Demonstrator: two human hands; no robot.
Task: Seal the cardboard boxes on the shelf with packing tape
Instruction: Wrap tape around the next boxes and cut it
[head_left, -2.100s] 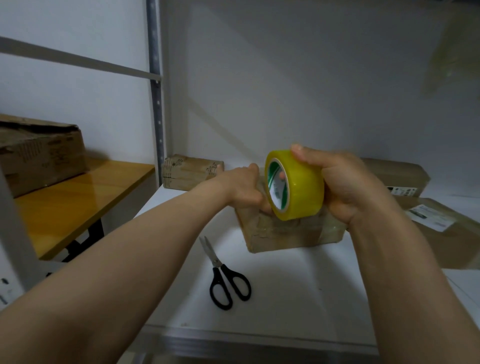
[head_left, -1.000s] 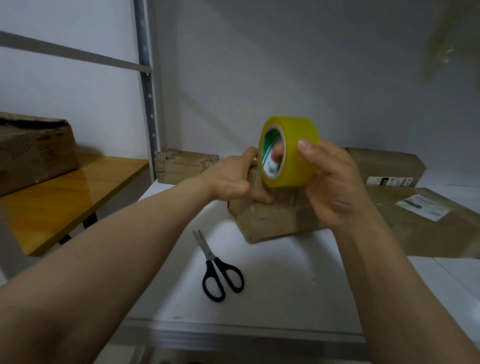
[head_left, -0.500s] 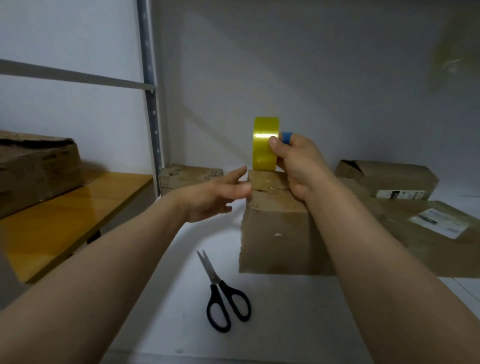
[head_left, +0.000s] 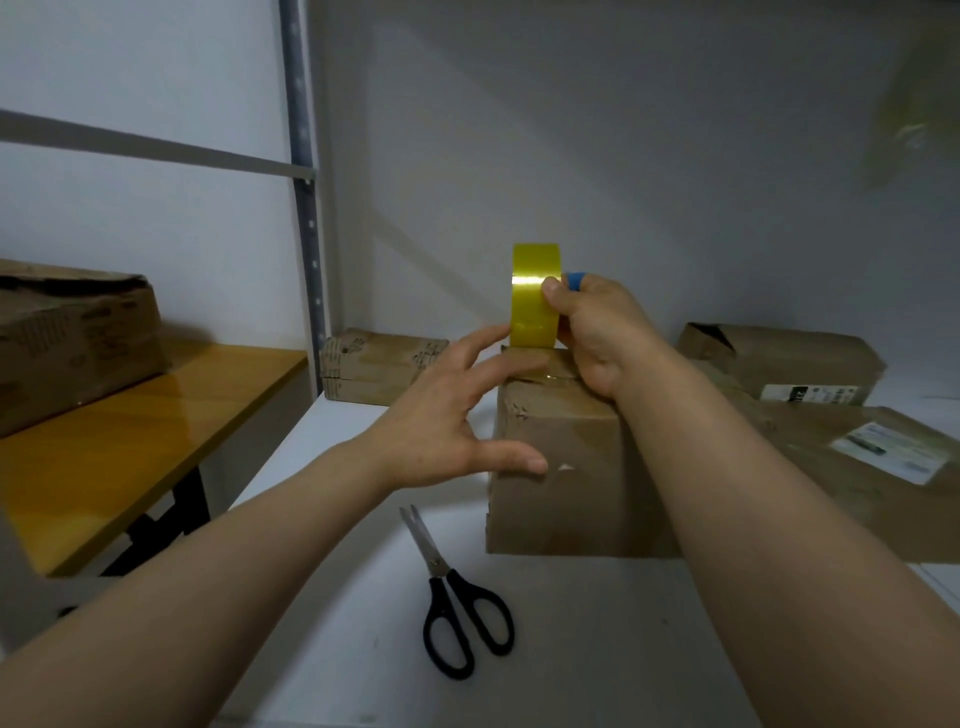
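Tape (head_left: 535, 296) stands on edge atop the box (head_left: 561, 467), pinched in my right hand (head_left: 597, 332); my left hand (head_left: 447, 431), spread, touches the box's left side. Scissors (head_left: 452, 597) lie toward the shelf's (head_left: 597, 649) front.

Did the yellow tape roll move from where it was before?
Yes. Against the scissors on the shelf, the tape roll went up and back; the right hand holds it on the box.

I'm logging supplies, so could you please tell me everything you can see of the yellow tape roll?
The tape roll is glossy, translucent yellow, seen edge-on, so its core is hidden. It stands upright on its rim atop the nearest cardboard box. The right hand grips it from the right, thumb on its outer band; the open left hand reaches toward its base, contact unclear.
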